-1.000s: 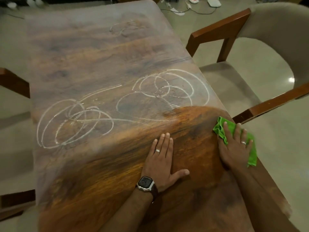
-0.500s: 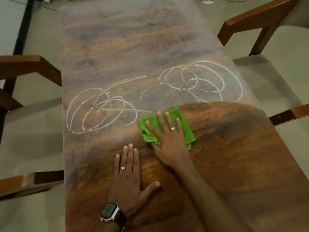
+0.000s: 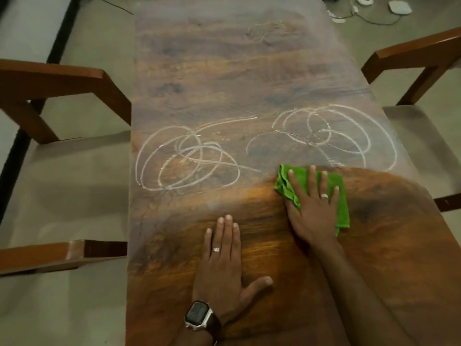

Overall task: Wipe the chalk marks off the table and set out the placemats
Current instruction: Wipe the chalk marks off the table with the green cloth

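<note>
A long wooden table (image 3: 224, 71) carries white chalk scribbles: a left cluster (image 3: 184, 161), a right cluster (image 3: 331, 136) and a faint one far off (image 3: 269, 33). My right hand (image 3: 311, 206) presses flat on a green cloth (image 3: 341, 196) just below the right cluster, fingers spread. My left hand (image 3: 224, 265) lies flat and open on the darker near part of the table, a watch on its wrist. No placemats are in view.
Wooden armchairs with pale seats stand on both sides: one at the left (image 3: 62, 81), one at the right (image 3: 419, 53). Cables and small white devices (image 3: 399, 7) lie on the floor beyond the far right corner.
My right hand slid the green cloth from the table's right edge leftward to the middle, then back right and up to the lower rim of the right chalk cluster. My left hand stayed planted.
</note>
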